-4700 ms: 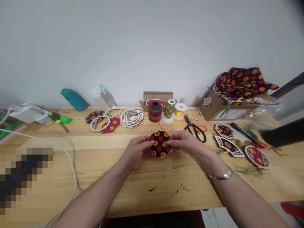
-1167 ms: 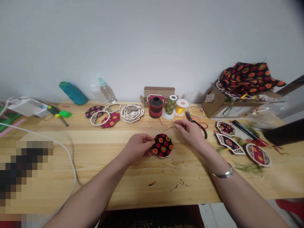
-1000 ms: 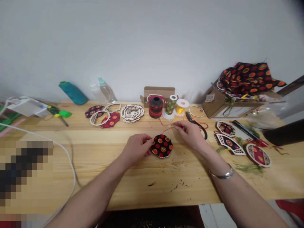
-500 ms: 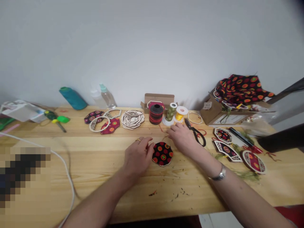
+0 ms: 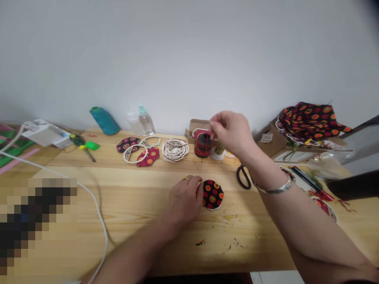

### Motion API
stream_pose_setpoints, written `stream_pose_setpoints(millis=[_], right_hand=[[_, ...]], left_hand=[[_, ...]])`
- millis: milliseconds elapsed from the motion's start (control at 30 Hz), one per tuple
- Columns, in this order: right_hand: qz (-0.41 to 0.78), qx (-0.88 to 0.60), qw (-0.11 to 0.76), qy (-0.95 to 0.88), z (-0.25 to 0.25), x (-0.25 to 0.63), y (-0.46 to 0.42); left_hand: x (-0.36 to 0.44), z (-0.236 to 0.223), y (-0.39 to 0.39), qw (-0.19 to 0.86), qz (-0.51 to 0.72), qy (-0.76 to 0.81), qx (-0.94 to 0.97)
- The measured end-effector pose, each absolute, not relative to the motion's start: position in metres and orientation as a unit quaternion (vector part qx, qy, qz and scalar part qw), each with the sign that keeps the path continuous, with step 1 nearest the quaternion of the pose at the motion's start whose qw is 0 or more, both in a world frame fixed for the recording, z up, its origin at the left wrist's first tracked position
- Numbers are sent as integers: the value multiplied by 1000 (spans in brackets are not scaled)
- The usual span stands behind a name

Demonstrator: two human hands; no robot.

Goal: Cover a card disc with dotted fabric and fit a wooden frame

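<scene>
Head camera shows the left hand (image 5: 186,203) curled against the left edge of a round black fabric disc (image 5: 213,195). Its fingers touch the disc as it lies flat on the pine table (image 5: 124,213), though whether they clench it or only rest there I cannot tell. A gold ring (image 5: 186,178) sits on one finger. The disc has red and orange dots and a pale rim, and lies near the table's middle.

The right hand (image 5: 229,132) is raised above the table, just beside and above a red-and-black thread spool (image 5: 203,145), with its fingertips (image 5: 212,125) pinched together. Any thread in that pinch is too fine to make out. A silver bangle (image 5: 276,191) circles the right wrist.

Black-handled scissors (image 5: 243,176) lie below the right forearm. Further along the table's back edge stand a stack of laser-cut wooden frames (image 5: 175,150) and a teal thread cone (image 5: 104,120). Patterned fabric (image 5: 310,120) spills over a cardboard box (image 5: 268,142) at the right.
</scene>
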State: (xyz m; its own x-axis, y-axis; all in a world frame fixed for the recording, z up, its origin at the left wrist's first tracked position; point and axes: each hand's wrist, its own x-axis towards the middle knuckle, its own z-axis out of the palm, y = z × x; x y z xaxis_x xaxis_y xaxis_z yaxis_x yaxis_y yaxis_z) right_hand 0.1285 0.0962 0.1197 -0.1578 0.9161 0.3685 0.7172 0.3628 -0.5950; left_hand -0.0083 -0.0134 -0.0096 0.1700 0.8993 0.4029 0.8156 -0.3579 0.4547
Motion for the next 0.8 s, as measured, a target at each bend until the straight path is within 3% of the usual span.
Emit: stream_pose_setpoints(millis=[67, 400, 600, 700, 800], right_hand=[[148, -516, 395, -746, 129, 126, 102], [37, -572, 418, -705, 146, 127, 80], [27, -568, 463, -680, 165, 98, 70], [22, -604, 425, -674, 155, 106, 63], [19, -697, 306, -648, 122, 145, 50]], left_hand=[[-7, -10, -13, 79, 311, 568, 758], [3, -2, -10, 261, 393, 576, 668], [3, 1, -9, 291, 415, 570, 647], [1, -1, -8, 297, 420, 562, 648], [-2, -5, -8, 304, 424, 550, 652]])
